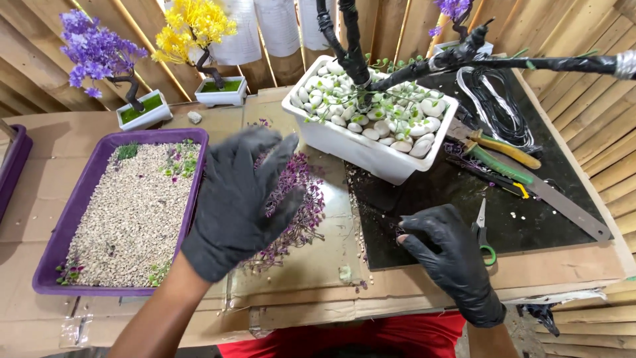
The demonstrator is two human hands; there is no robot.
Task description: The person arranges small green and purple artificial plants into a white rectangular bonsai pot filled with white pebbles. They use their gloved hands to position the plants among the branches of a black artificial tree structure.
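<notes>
My left hand (238,199), in a black glove, hovers with fingers spread above a heap of small purple artificial sprigs (301,199) on the cardboard. A few purple bits cling to its fingers. My right hand (450,255), also gloved, rests low on the black mat (430,192) with fingertips pinched together near small debris; whether it holds anything I cannot tell. Just behind stands a white planter (361,149) filled with white pebbles (397,126), from which a dark wrapped trunk (351,46) and branch (530,64) rise.
A purple tray (79,199) of fine gravel lies at left. Small scissors (483,235), pliers (507,149), a saw blade (563,205) and coiled wire (493,99) lie on the mat at right. Small purple (99,53) and yellow (195,30) artificial trees stand at the back.
</notes>
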